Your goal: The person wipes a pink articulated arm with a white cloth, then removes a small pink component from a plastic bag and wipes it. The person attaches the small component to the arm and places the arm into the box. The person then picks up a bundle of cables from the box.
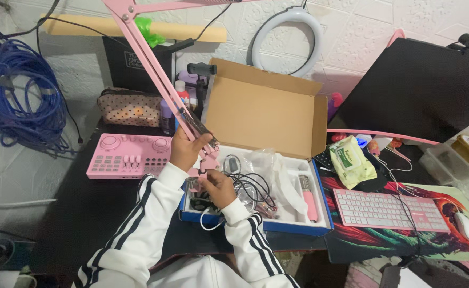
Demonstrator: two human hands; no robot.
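While your left hand [183,150] wraps its fingers around the lower section of the pink folding arm stand [159,74], the stand slants up and away to the top left, out of view. Your right hand [219,188] sits just below it, at the stand's pink base clamp [206,165], fingers curled in and pinching at the clamp; what exactly lies between the fingertips is too small to tell. Both hands hover over the left end of the open cardboard box [266,112], whose lid stands upright. Inside the box lie tangled black cables [253,186], clear plastic wrapping [269,162] and a pink microphone [309,200]. On the counter [79,208], a pink mixer board [129,156] lies to the left of the box, and a pink keyboard [389,210] to the right.
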